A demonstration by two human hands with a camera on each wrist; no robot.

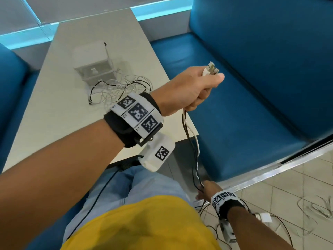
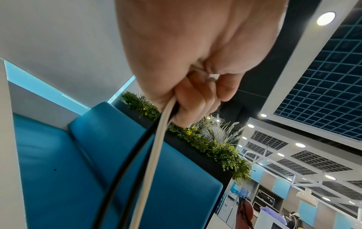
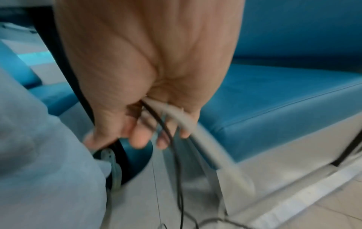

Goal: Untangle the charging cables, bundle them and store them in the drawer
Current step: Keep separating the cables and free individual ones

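My left hand [image 1: 196, 87] is raised over the blue seat and grips the plug ends [image 1: 211, 68] of a white and a black charging cable. Both cables [image 1: 189, 136] hang from the fist [image 2: 188, 96] down past the table corner. Low beside my leg, my right hand [image 1: 204, 191] has its fingers [image 3: 141, 139] curled round the same white and black cables [image 3: 176, 122], which trail to the floor. A tangle of thin white and black cables [image 1: 117, 89] lies on the table in front of a small white drawer unit [image 1: 95, 67].
The grey table [image 1: 54, 123] stands between blue padded benches [image 1: 252, 105]. More loose cables and a white adapter [image 1: 264, 217] lie on the tiled floor at the right. My jeans [image 1: 140, 186] fill the space below the table edge.
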